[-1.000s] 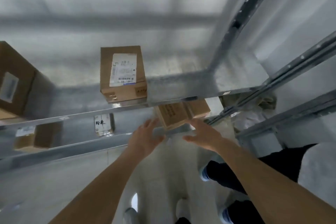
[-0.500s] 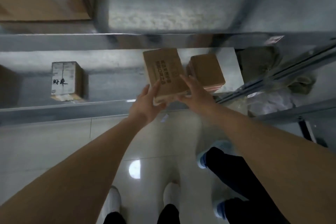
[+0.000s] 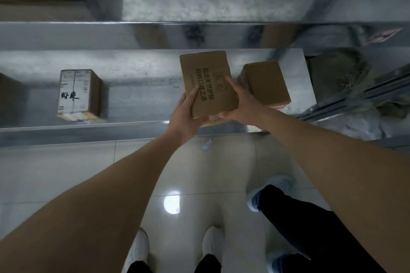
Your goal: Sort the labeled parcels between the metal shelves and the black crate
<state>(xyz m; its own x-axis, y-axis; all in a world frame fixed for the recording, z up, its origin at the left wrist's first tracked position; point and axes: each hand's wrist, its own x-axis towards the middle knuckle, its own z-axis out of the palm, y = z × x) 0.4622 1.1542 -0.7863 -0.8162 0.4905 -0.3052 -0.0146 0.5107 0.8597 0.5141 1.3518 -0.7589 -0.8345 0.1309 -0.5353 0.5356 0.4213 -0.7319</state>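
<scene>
The printed parcel [image 3: 208, 83] sits a little above the centre of the frame, over the front part of the lower metal shelf [image 3: 137, 91], held between both hands. Its long axis runs up the frame, away from the person, leaning slightly left at the far end. The near end is the held end: the left hand [image 3: 185, 115] cups the lower left corner with fingers curled up the left side, and the right hand [image 3: 241, 105] grips the lower right corner, fingers lying across the printed face and thumb under the near edge. Both hands are equally near, so whichever way it goes next, it goes as a two-handed carry. I cannot tell whether its far end rests on the shelf or is lifted off it.

The top face carries dark printed Chinese characters in two lines running along the long axis, plus a small boxed mark beside them; they are too blurred to read with confidence.

Just right of it, close to the right hand, lies a plain brown parcel [image 3: 266, 84] with no legible writing. Well apart to the left stands a taped parcel [image 3: 78, 93] with a white label and black handwritten characters. The black crate is not in view.
</scene>
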